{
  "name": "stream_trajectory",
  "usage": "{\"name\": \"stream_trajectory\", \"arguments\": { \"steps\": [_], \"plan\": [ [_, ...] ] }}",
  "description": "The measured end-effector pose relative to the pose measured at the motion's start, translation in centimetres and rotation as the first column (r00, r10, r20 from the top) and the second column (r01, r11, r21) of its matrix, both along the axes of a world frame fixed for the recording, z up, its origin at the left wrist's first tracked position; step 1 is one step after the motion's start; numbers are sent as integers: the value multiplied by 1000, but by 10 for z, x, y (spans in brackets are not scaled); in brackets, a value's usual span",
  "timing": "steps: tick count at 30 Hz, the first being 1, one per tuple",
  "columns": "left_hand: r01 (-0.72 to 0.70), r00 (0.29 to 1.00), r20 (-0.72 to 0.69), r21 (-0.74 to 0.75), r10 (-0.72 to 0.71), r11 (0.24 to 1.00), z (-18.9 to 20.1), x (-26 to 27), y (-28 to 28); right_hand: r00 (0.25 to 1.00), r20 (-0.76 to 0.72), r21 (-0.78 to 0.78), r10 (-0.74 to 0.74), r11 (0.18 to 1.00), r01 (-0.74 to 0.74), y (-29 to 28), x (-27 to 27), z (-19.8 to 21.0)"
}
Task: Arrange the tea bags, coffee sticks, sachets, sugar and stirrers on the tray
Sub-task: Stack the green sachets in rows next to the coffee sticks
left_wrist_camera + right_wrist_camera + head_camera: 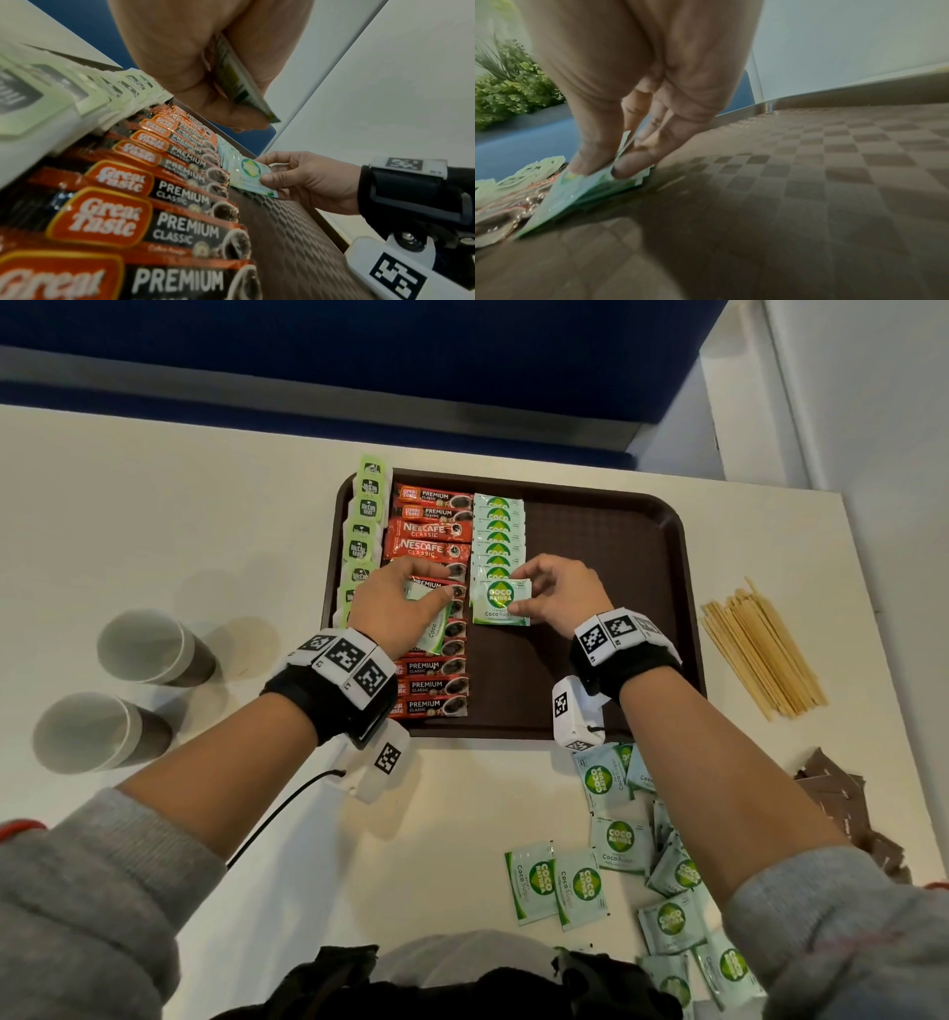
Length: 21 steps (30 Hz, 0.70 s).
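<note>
A brown tray (pixel 606 546) holds a column of green tea bags (pixel 365 516) at its left edge, a column of red coffee sticks (pixel 431 526) and an overlapping row of pale green coco sugar sachets (pixel 498 531). My right hand (pixel 554 593) pinches one sugar sachet (pixel 500 603) by its right edge at the near end of that row; the sachet (pixel 577 194) touches the tray (pixel 834 182). My left hand (pixel 400 603) hovers over the coffee sticks and grips more sugar sachets (pixel 434 624), which show edge-on in the left wrist view as sugar sachets (pixel 241 81).
Loose sugar sachets (pixel 621 845) lie on the white table near the tray's front right. Wooden stirrers (pixel 760 649) lie right of the tray. Brown sachets (pixel 842 803) sit at the far right. Two paper cups (pixel 149 649) stand to the left.
</note>
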<state>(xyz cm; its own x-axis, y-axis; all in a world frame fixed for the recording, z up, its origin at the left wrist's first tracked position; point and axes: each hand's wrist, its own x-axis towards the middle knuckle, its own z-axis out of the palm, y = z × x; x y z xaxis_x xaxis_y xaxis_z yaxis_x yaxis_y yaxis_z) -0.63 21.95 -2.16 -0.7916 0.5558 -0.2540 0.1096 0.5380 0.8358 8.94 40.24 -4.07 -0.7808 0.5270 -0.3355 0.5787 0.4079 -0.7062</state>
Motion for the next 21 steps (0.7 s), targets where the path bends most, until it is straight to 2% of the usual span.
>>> {"name": "stream_trajectory", "arguments": {
  "steps": [4, 16, 21],
  "plan": [
    [-14, 999, 29, 1, 14, 1000, 1, -1, -1, 1000, -20, 93, -12, 996, 14, -2, -3, -5],
    [-17, 999, 27, -30, 18, 999, 5, 0, -1, 997, -37, 171, -61, 983, 66, -5, -6, -12],
    [1, 997, 79, -39, 2, 999, 8, 1, -1, 996, -34, 164, -78, 983, 82, -7, -4, -14]
  ]
}}
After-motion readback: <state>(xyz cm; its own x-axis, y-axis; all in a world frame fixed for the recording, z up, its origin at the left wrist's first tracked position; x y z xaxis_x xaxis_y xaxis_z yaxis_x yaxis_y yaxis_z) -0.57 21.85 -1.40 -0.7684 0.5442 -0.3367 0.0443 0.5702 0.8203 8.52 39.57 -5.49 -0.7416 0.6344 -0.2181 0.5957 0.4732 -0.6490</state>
